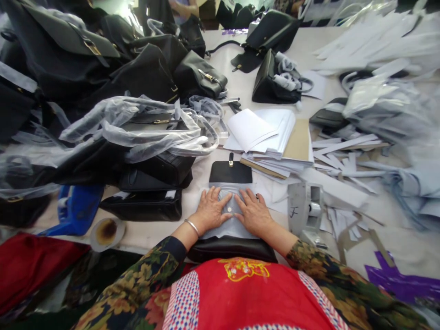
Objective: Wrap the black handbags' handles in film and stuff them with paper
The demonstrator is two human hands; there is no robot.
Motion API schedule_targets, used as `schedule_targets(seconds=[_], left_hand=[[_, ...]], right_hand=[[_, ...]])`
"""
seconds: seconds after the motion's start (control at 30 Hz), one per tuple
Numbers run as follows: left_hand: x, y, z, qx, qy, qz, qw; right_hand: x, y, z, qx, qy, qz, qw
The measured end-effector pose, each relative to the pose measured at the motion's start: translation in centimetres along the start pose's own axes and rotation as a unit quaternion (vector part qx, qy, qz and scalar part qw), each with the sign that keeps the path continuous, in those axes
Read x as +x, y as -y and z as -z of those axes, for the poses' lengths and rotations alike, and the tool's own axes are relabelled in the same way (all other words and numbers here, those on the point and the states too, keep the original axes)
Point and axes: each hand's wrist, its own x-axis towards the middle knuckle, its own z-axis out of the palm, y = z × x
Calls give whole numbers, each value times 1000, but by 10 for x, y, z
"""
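Observation:
A black handbag (pixel 232 249) lies in front of me, close against my red apron. Its flap (pixel 228 173) is folded out away from me, with a small strap and a gold-coloured clasp at the far end. A thin pale translucent sheet (pixel 220 230) covers the middle of the bag, and a small round whitish spot shows on it. Both hands rest flat on this sheet with fingers spread: my left hand (pixel 212 210) on the left half, my right hand (pixel 254 211) on the right half. Their thumbs point inward, close to the spot.
Black handbags (pixel 147 204), some with wrapped handles (pixel 154 130), pile up on the left. A blue tape dispenser (pixel 77 213) and a tape roll (pixel 107 233) lie near the left edge. Beyond the flap is a paper stack (pixel 275 137). A grey dispenser (pixel 304 208) and paper scraps are right.

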Motion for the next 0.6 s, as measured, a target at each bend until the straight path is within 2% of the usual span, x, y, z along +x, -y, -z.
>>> schedule_targets(seconds=[0.23,0.43,0.6], left_hand=[[11,-14,13,21,67,11,997],[21,-28,24,51,109,26,992],[28,-42,37,71,122,42,989]], right_hand=[[-19,-6,9,56,37,0,998],[-45,-10,32,110,68,7,992],[-72,-10,50,154,87,45,983]])
